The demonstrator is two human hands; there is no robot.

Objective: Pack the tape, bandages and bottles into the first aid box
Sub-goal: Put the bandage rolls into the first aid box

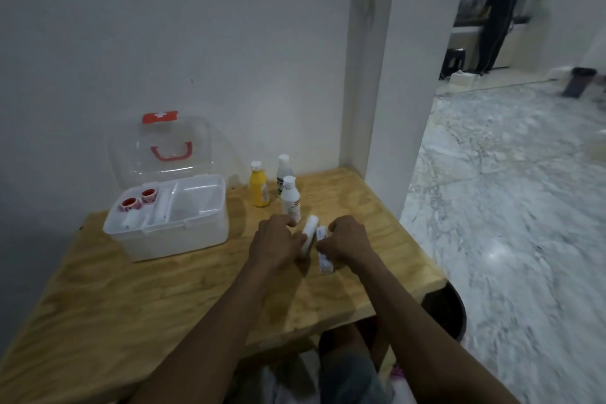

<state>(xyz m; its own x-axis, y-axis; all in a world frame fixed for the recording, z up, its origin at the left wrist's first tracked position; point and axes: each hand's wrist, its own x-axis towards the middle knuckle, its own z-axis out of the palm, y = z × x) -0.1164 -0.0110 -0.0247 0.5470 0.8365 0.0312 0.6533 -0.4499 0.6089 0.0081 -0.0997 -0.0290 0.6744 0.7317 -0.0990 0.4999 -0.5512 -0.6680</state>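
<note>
At the far left of your wooden table [137,298] stands the first aid box [170,223], a white plastic tub with its clear lid [170,144] swung up against the wall, red handle [171,151] and red latch showing through it. In the box's left compartment you have two red-and-white tape rolls [139,199] lying side by side, with something pale and roll-shaped just in front of them; the blur makes it hard to say what it is. The larger right compartment looks bare apart from its tray wall.

Just right of the box, near the back wall, three bottles stand upright in a close cluster: a yellow bottle [259,185], a grey-white bottle [284,170] behind, and a white bottle [290,198] nearest you.

Then come your hands, near the middle of the table in front of the bottles. Your left hand [275,244] is curled around a white bandage roll [310,234], fingers wrapped against its side, and its fingertips lie close to the base of the white bottle. Your right hand [347,241] is closed on a wrapped bandage packet [323,252], which pokes out below the fist towards you. The roll and the packet sit just beside each other between the two hands, low over the tabletop.
</note>
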